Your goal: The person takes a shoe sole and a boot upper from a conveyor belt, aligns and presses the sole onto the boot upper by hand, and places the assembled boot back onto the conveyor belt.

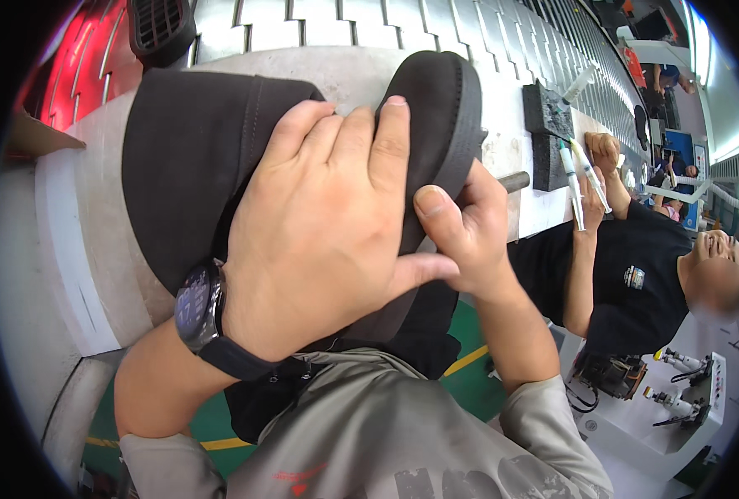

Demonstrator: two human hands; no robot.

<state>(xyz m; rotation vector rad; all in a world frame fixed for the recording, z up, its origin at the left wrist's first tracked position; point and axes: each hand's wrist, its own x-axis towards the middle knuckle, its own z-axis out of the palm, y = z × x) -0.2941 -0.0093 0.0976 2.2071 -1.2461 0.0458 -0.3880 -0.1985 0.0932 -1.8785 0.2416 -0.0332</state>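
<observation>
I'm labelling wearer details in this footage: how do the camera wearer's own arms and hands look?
Both the left hand and the right hand are ungloved, with no ring showing on the visible fingers. The left wrist wears a dark, round-faced watch on a black strap; the right wrist shows nothing worn. Grey sleeves leave both forearms bare.

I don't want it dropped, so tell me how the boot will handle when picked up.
The boot will probably flop at the shaft, a broad, seamed panel that looks like cloth. The sole is likely stiffer, being thick and evenly curved. Matte surfaces suggest it isn't slippery.
</observation>
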